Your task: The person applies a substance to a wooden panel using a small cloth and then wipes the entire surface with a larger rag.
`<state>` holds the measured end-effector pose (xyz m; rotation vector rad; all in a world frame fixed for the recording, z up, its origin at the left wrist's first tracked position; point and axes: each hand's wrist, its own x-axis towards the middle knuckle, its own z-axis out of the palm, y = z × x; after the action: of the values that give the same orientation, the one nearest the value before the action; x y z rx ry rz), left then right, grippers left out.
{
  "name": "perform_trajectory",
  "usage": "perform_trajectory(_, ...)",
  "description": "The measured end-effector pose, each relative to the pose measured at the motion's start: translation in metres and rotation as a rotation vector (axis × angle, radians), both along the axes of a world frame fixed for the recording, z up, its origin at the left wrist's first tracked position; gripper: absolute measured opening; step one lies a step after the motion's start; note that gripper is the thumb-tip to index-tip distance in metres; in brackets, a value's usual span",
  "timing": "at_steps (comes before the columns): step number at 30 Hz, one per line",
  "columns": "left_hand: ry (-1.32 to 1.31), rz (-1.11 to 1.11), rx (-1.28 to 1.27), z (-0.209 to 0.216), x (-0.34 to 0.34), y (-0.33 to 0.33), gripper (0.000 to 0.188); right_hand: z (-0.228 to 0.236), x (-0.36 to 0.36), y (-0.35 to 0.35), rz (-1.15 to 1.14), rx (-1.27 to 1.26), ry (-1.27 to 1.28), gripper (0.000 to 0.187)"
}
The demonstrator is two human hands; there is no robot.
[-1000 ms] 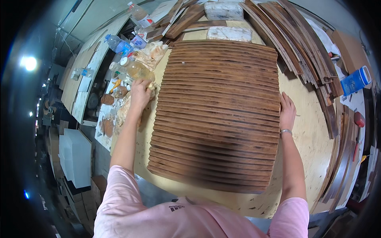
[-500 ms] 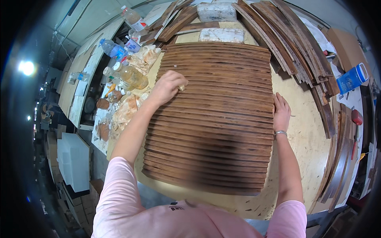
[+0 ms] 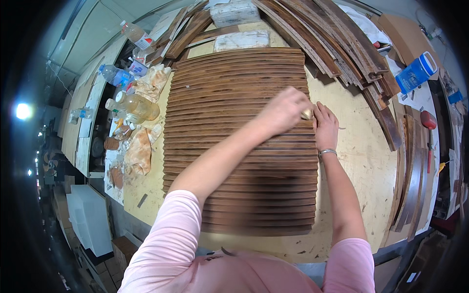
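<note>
A brown slatted wooden panel (image 3: pixel 234 146) with many parallel ridges lies flat on a pale board-topped table (image 3: pixel 356 190). My left hand (image 3: pixel 288 108) is closed round a small pale yellowish piece (image 3: pixel 307 114), perhaps a folded pad or abrasive; its kind is unclear. That hand is over the panel's right edge, upper half, with the forearm crossing the slats. Just beside it, my right hand (image 3: pixel 326 126) rests against the same edge, fingers stretched forward. A bracelet (image 3: pixel 328 152) circles the right wrist. A dark blur covers some lower slats.
Bottles (image 3: pixel 137 108) and stained cloths (image 3: pixel 139 151) line the left side. Wooden strips (image 3: pixel 337 44) are stacked at the far right, near a blue jug (image 3: pixel 416 72) and a red-headed tool (image 3: pixel 428 120). Two wrapped blocks (image 3: pixel 242 40) stand beyond the panel.
My left hand has swept from the panel's left side to its right edge, still holding the pale piece. My right hand stays at the edge. The view has shifted slightly.
</note>
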<state>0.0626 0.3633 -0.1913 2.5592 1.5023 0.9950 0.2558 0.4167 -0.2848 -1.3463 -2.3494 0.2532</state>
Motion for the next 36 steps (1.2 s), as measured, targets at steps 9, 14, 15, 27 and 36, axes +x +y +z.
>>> perform_trajectory(9,0.329,0.235,-0.083,0.026,-0.063,-0.031,0.028,0.002,0.001,-0.004,-0.022,0.014,0.055,0.041)
perform_trajectory(14,0.107,0.05,-0.017,0.013,0.024,0.002,0.024,-0.002,-0.001,-0.002,0.0,0.04,0.014,0.041)
perform_trajectory(15,0.129,0.035,-0.04,0.009,0.033,0.004,0.024,-0.001,-0.001,-0.002,-0.003,0.038,0.019,0.041)
perform_trajectory(27,0.316,0.748,-0.32,0.027,-0.229,-0.203,0.027,0.0,0.001,-0.003,-0.013,0.014,0.016,0.043)
perform_trajectory(36,0.218,0.439,-0.168,0.034,-0.155,-0.166,0.037,-0.004,0.002,0.001,-0.014,0.023,0.017,0.041)
